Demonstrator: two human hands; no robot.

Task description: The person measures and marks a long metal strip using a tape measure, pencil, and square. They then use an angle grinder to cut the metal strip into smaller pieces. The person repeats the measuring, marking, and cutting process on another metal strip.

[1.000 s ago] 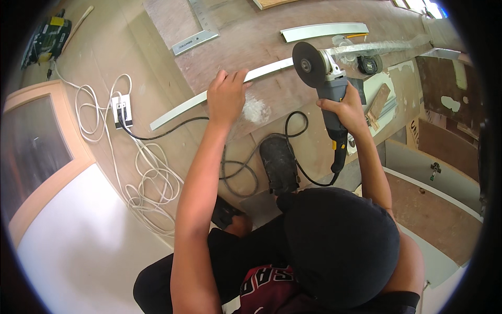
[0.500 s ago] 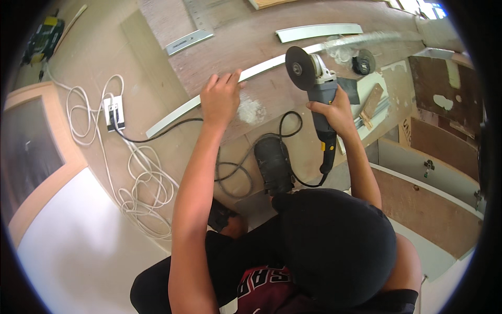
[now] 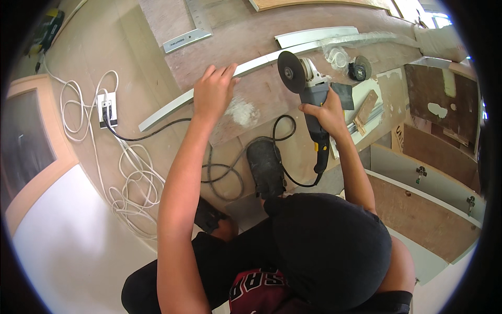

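My left hand (image 3: 213, 95) is closed over a long, narrow white strip (image 3: 163, 112) that lies slantwise across a board. In my right hand (image 3: 333, 112) is a grey and black angle grinder (image 3: 316, 128), gripped by its body. Its thin dark cutting disc (image 3: 291, 72) stands tilted on edge beside the strip, to the right of my left hand. From this view I cannot tell whether the disc touches the strip or spins. A black cord (image 3: 287, 125) trails from the grinder's handle. White dust (image 3: 243, 112) lies on the board between my hands.
Near the strip lie a metal square (image 3: 186, 40), a shorter white channel piece (image 3: 314, 35), and a tape measure (image 3: 359, 68). At left are a power strip (image 3: 107, 109), coiled white cable (image 3: 133, 196) and a wood-framed panel (image 3: 68, 125). Cabinet parts (image 3: 423, 204) stand at right.
The whole view has shifted slightly. My right hand has brought the grinder a little to the left. My left hand keeps its hold on the strip.
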